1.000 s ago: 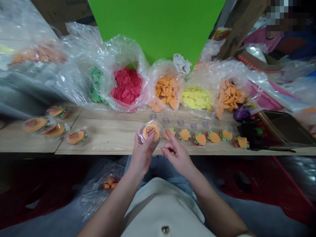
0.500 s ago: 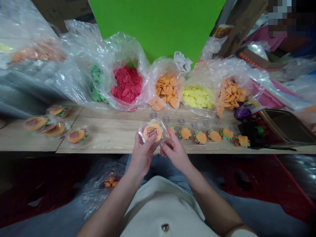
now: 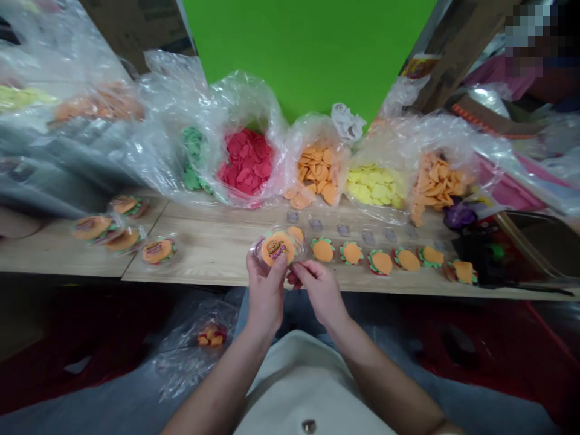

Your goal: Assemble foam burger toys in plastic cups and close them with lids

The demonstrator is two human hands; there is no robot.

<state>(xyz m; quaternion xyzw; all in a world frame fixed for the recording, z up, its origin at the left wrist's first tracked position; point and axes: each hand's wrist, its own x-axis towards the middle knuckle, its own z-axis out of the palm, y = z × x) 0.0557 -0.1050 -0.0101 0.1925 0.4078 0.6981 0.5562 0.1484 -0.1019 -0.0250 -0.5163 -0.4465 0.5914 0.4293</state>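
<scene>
My left hand (image 3: pixel 265 289) grips a small clear plastic case with an orange burger-shaped piece (image 3: pixel 277 248) inside, held at the near edge of the wooden table (image 3: pixel 212 244). Pressed against the case's lower right side is my right hand (image 3: pixel 317 287), its fingers pinched on the rim. A row of several orange and green burger pieces (image 3: pixel 380 261) lies on the table just right of my hands. Behind that row sit several small clear lids (image 3: pixel 343 229).
Open plastic bags along the back hold green (image 3: pixel 193 158), red (image 3: pixel 247 160), orange (image 3: pixel 317 172), yellow (image 3: pixel 376 184) and orange (image 3: pixel 437 181) foam pieces. Several packed cases (image 3: pixel 122 226) lie at the left. A dark tray (image 3: pixel 534 241) sits right. Another person is at the far right. A bag (image 3: pixel 208 335) lies on the floor.
My right hand came from beside the case to grip its lower right rim. Both hands drew the case slightly nearer. The view shifted a little to the left.
</scene>
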